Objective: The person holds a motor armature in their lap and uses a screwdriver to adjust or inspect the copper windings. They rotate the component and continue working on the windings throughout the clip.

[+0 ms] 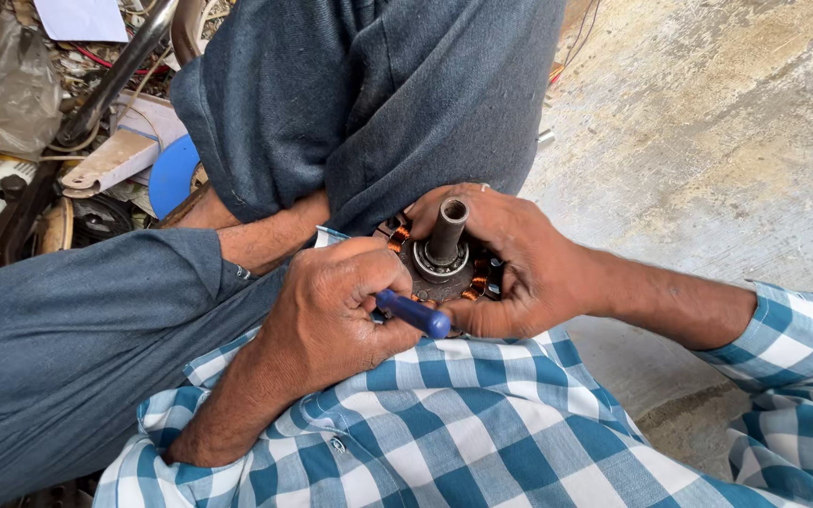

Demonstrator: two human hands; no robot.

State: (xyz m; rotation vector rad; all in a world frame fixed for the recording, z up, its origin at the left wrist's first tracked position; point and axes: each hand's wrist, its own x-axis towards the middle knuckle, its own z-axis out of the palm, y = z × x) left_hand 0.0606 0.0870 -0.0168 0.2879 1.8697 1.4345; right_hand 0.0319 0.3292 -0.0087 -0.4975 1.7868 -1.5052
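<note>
Motor stator (444, 268), copper windings, hollow steel shaft upright at centre; wedged between the person's knees, lower rim hidden. Right hand (519, 259) cupped around its right side, fingers curled over the windings. Left hand (331, 310) fisted on a blue-handled tool (414, 313) just left of the stator; tip hidden.

Well up and to the left of the fingers, a crumpled clear plastic bag (13, 89) lies in the scrap pile. Just right of it, at the top edge, sits a blank white paper sheet (82, 19).
</note>
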